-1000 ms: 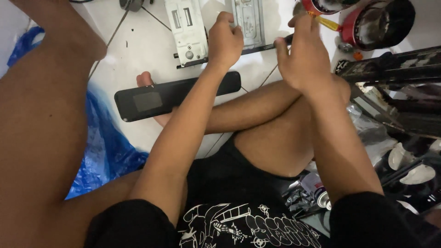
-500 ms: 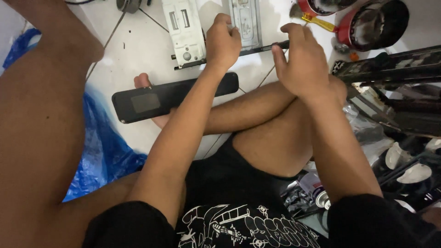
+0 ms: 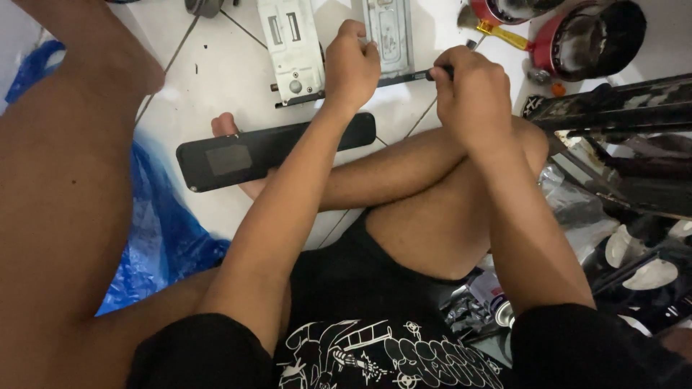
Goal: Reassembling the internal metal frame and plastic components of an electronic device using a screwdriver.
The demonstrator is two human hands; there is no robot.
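Note:
I sit cross-legged on a white tiled floor (image 3: 223, 65). My left hand (image 3: 351, 66) grips a thin dark rod (image 3: 404, 78) that lies across the floor under two grey metal plates (image 3: 292, 45). My right hand (image 3: 470, 97) is closed into a fist around the right end of the same rod, above my knee. A long black flat bar with a grey patch (image 3: 245, 155) lies across my foot, just below my left forearm.
A blue plastic sheet (image 3: 155, 238) lies at my left leg. Red-rimmed round containers (image 3: 577, 36) and a yellow-handled brush (image 3: 497, 29) sit at the top right. Dark metal frames (image 3: 620, 108) and cluttered parts fill the right side.
My right hand has curled from flat on the rod into a fist around its end. The left hand keeps its grip at the plates. The view has shifted slightly.

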